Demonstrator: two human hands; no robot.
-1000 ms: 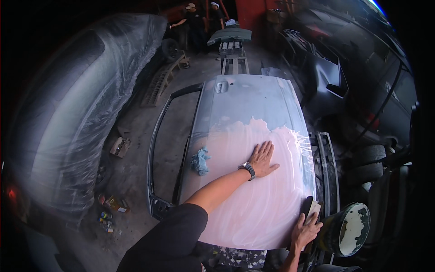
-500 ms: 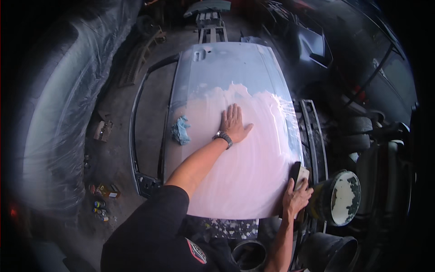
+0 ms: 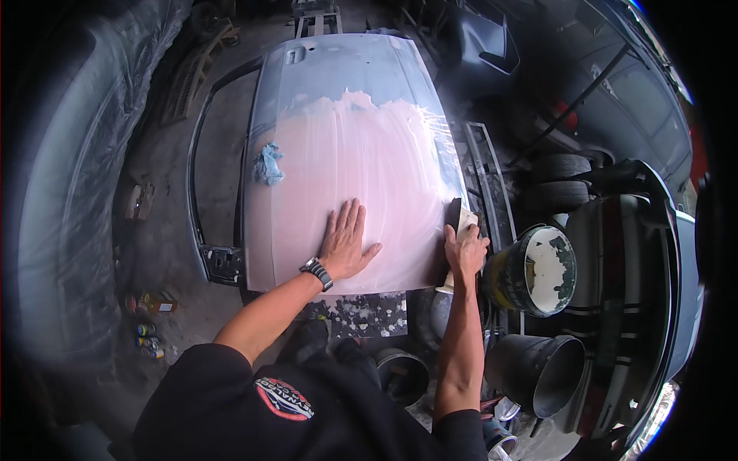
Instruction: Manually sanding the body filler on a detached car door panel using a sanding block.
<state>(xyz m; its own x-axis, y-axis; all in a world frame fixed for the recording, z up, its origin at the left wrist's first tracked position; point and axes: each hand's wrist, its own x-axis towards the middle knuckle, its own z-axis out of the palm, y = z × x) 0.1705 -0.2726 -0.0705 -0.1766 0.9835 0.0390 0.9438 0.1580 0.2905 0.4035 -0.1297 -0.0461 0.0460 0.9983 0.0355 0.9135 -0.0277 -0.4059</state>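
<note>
A car door panel (image 3: 330, 161) lies flat in front of me, smeared with pink filler over its near part and bare grey-blue at the far part. Flat on the pink surface, near its front edge, rests my left hand (image 3: 350, 242), fingers stretched and thumb out. My right hand (image 3: 466, 250) grips a long sanding block (image 3: 467, 221), cream with a black edge, at the panel's right edge. Its underside is hidden. A crumpled light-blue glove or cloth (image 3: 269, 164) lies on the panel's left side.
Right of the panel stand a filler-smeared bucket (image 3: 550, 269), a dark bucket (image 3: 557, 376) and stacked tyres (image 3: 561, 183). A metal frame (image 3: 492, 177) runs along that side. Plastic sheeting (image 3: 115, 115) hangs at left; several cans (image 3: 150, 342) sit on the floor.
My left hand has slid over the pink surface toward the panel's near edge, still flat. My right hand stays at the right edge with the sanding block. The view has shifted.
</note>
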